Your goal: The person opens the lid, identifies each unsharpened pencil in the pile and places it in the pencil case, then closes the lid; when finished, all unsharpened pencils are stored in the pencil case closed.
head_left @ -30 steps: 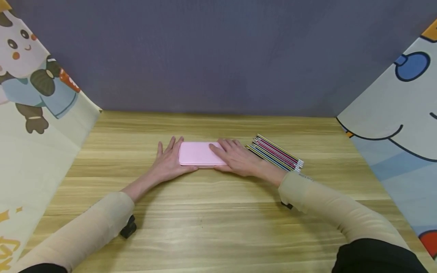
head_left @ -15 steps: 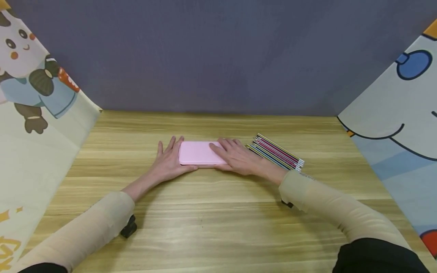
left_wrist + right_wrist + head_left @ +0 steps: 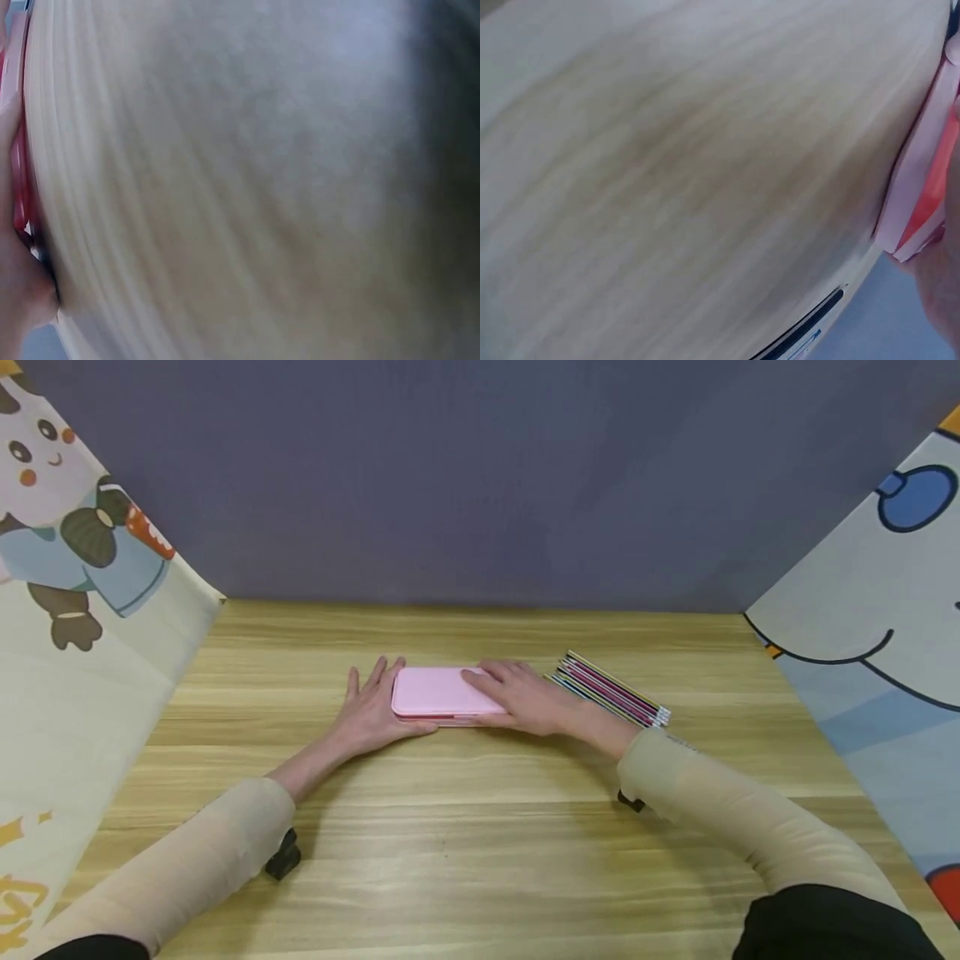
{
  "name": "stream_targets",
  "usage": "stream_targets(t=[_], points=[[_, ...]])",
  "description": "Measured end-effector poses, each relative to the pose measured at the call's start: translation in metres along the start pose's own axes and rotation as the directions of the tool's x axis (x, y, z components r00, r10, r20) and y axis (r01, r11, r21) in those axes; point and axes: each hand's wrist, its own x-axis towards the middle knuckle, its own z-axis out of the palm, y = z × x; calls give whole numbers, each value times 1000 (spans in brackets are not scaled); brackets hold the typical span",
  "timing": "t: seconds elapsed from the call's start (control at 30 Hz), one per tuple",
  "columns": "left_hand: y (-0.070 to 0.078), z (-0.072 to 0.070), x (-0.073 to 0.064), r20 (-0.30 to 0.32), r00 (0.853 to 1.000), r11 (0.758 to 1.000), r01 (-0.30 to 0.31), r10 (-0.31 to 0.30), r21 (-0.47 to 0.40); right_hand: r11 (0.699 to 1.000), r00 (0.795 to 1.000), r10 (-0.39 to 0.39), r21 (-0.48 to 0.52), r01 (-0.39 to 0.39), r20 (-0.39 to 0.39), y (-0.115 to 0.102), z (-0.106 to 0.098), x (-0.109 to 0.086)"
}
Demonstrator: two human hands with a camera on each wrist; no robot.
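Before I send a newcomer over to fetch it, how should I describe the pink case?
On the wood-grain table, find the left hand and right hand. The pink case lies between them. It is one flat, round-cornered block, unlike the thin pencils to its right.

wood-grain table [image 3: 450, 835] | pink case [image 3: 435, 692] lying flat | striped pencils [image 3: 613, 687] side by side, slanted, right of case

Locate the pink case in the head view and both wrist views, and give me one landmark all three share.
Head: pink case near the centre, between the left hand and right hand.
Left wrist: a narrow strip at the left edge, upper part, cut off.
Right wrist: along the right edge, partly cut off.
Shared landmark: the wood-grain table.
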Motion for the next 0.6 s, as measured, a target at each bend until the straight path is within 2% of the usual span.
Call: stream_targets(t=[0.23, 0.33, 0.43, 0.6], points=[[1, -1, 1, 6, 1000, 999, -8, 8, -35, 999, 1000, -3, 48, 3, 8, 8, -11, 4], [1, -1, 0, 14, 1000, 999, -7, 8, -44, 991, 999, -1, 131, -3, 34, 10, -17, 5], [1, -1, 0, 19, 1000, 999, -13, 14, -40, 970, 999, 7, 242, -17, 43, 12, -23, 7], [0, -2, 0, 26, 1000, 999, -16, 17, -31, 914, 998, 27, 402, -50, 63, 19, -30, 14]])
